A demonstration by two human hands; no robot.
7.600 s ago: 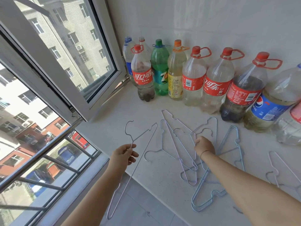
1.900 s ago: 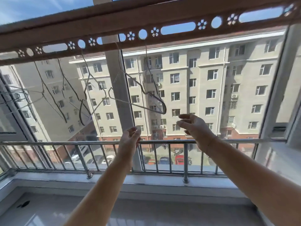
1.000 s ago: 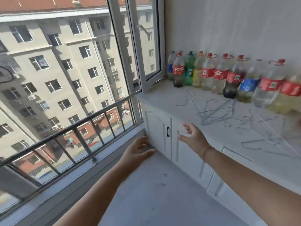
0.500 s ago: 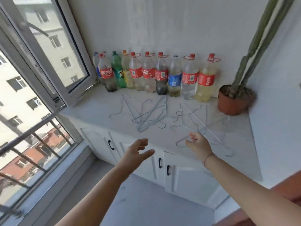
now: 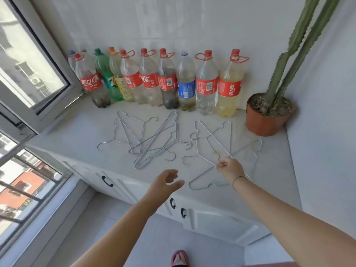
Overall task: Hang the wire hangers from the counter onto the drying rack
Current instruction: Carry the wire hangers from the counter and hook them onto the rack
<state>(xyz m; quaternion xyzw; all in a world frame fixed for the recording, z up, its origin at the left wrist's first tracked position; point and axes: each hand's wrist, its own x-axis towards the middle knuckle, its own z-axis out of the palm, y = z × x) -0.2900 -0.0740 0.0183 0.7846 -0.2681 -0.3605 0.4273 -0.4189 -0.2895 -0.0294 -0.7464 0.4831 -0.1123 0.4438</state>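
Observation:
Several wire hangers lie flat on the white counter (image 5: pixel 77 135). A tangled pile of hangers (image 5: pixel 154 145) is at the centre and a looser group (image 5: pixel 212 139) to its right. My right hand (image 5: pixel 230 168) is down on the right group with its fingers pinched shut on the wire of the nearest hanger (image 5: pixel 202 176), which still rests on the counter. My left hand (image 5: pixel 165 183) hovers open over the counter's front edge, holding nothing. The drying rack is out of view.
A row of plastic bottles (image 5: pixel 167 83) lines the back wall. A potted cactus (image 5: pixel 267 118) stands at the back right. An open window sash (image 5: pixel 34 74) juts over the counter's left end. Cabinet doors (image 5: pixel 212 220) are below; my slippered foot (image 5: pixel 179 259) is on the floor.
I have turned from the window rack back to the counter. Both hands came down empty; my right hand reached forward and closed on a hanger of the right group.

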